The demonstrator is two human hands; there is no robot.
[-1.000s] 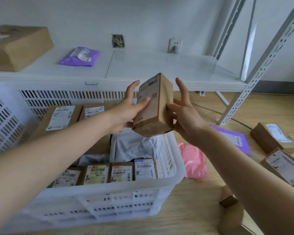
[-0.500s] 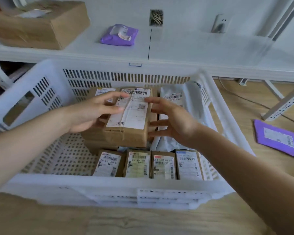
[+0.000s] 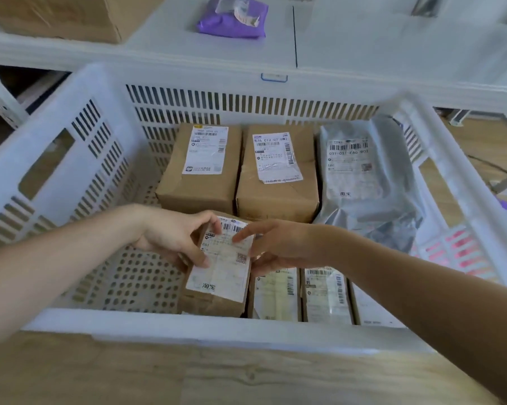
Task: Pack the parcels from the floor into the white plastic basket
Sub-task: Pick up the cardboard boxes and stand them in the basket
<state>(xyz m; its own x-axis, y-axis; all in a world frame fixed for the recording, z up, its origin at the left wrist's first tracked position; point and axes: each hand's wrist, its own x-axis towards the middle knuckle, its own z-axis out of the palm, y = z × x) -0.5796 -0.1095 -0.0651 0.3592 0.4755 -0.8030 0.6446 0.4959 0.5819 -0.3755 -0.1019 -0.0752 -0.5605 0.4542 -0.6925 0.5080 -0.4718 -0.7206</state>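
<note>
The white plastic basket (image 3: pixel 188 328) fills the view. My left hand (image 3: pixel 170 238) grips a small brown parcel with a white label (image 3: pixel 226 276), thumb on the label and fingers curled round its top and left side. The parcel stands low in the basket's front row, at the left end of a row of similar small parcels (image 3: pixel 325 293). My right hand (image 3: pixel 287 247) touches the parcel's right edge with fairly straight fingers. Behind them lie two brown boxes (image 3: pixel 199 171) (image 3: pixel 275 176) and a grey plastic mailer bag (image 3: pixel 360 176).
The basket's perforated floor (image 3: pixel 129 282) shows bare at the front left. A white shelf (image 3: pixel 363 48) behind the basket carries a purple pouch (image 3: pixel 234 19) and a large cardboard box (image 3: pixel 71 13). Something pink (image 3: pixel 456 252) shows through the right wall. Wooden floor (image 3: pixel 246 375) lies in front.
Both hands have brought the parcel down from above the back boxes to the front row of the basket. The view has moved closer and tilted further down.
</note>
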